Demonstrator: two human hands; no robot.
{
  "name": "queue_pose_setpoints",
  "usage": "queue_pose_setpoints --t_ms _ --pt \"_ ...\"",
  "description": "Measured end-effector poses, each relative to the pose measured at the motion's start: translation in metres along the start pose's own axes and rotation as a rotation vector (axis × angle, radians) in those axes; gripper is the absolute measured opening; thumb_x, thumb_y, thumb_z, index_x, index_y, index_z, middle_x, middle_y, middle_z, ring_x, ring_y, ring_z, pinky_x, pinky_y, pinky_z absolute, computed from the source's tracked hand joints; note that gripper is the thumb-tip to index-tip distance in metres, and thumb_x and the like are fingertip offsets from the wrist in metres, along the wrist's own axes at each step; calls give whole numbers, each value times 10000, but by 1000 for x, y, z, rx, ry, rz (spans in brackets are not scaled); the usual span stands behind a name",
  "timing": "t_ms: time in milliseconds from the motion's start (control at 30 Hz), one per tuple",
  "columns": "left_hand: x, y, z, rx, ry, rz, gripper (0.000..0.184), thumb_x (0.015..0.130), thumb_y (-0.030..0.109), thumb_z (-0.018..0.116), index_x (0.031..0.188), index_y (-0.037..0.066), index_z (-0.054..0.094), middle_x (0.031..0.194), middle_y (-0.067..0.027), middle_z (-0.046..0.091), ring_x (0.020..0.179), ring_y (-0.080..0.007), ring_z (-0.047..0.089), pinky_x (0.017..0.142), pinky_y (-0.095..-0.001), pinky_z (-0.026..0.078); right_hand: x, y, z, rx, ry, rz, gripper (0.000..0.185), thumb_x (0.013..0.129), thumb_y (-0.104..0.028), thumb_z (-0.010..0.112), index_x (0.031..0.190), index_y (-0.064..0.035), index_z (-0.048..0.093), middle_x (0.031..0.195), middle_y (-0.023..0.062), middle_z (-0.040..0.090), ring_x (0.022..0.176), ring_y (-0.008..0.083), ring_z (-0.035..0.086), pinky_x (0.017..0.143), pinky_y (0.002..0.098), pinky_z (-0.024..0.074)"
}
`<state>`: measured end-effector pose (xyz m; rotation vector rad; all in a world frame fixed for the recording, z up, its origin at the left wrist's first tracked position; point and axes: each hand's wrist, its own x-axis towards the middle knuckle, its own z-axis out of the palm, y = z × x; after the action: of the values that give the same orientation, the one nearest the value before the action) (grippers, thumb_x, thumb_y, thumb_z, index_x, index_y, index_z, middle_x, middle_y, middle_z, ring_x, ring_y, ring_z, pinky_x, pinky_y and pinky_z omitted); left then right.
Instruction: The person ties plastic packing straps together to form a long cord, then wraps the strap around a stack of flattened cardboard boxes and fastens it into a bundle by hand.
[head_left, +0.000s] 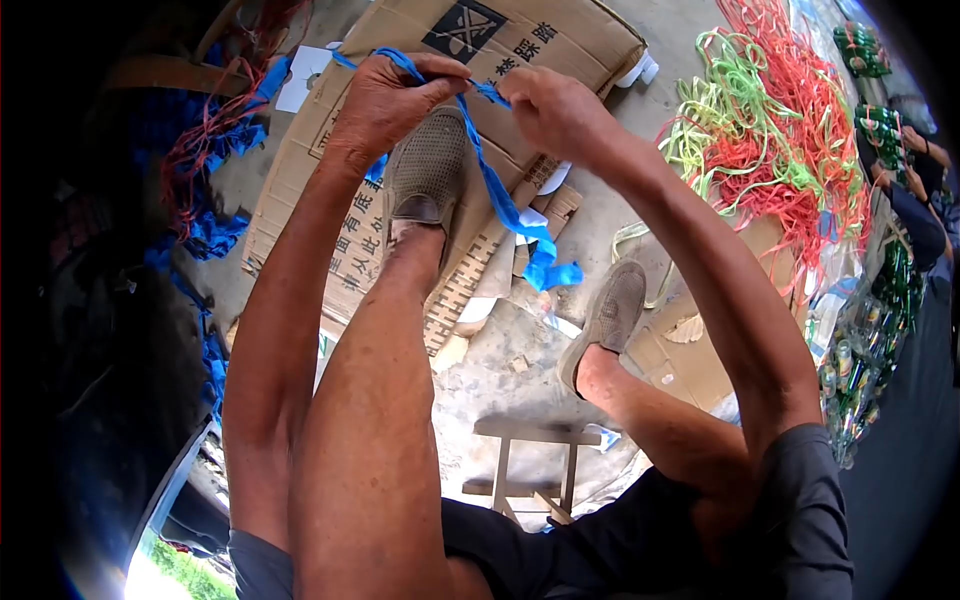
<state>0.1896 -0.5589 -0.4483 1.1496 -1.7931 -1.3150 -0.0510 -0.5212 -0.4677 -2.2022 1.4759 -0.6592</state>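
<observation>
Two bare hands are gripping one twisted blue strip of thin, cloth-like material above the large brown cardboard with black printing. The left hand is pinching the strip between thumb and fingers, and the right hand is clenching it with curled fingers, a short length running between them. One end is sticking out past the left hand, while a longer tail is hanging down from between the hands, its wider, crumpled end showing beyond the cardboard's near right side.

On the cardboard, a grey-brown mesh shoe is resting below the hands. To the right of and nearer than the cardboard, a second grey-brown shoe is standing beside a smaller piece of brown cardboard. Nearer still, a small wooden stool is standing on the grey floor.

Right of the large cardboard, a tangled heap of red and green plastic-like strands is lying; farther right, many green glass bottles are lying near another person's hands. Left of the cardboard, tangled red strands are lying among crumpled blue strips.
</observation>
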Motion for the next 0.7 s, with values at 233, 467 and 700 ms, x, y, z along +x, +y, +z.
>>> queue_pose_setpoints --t_ms 233,467,700 --pt "-1 -6 9 128 21 107 161 954 83 757 1105 92 812 1001 -36 801 921 -135 751 855 -286 616 16 -4 5 983 -464 410 380 1037 -231 425 1114 33 687 1024 215 768 908 224 754 831 347 602" --pt "-6 -2 13 143 -7 119 176 939 53 762 1103 96 813 1005 -38 802 931 -150 758 865 -291 619 11 -12 0 1138 -590 503 393 1046 -279 465 1204 34 643 1098 165 764 930 211 751 827 320 588" --pt "-9 -4 13 151 112 147 175 937 61 772 1101 103 815 1012 -16 804 932 -98 741 848 -254 605 20 -4 -19 847 -189 289 270 1017 -241 646 1158 -24 725 1106 109 736 998 148 705 831 299 574"
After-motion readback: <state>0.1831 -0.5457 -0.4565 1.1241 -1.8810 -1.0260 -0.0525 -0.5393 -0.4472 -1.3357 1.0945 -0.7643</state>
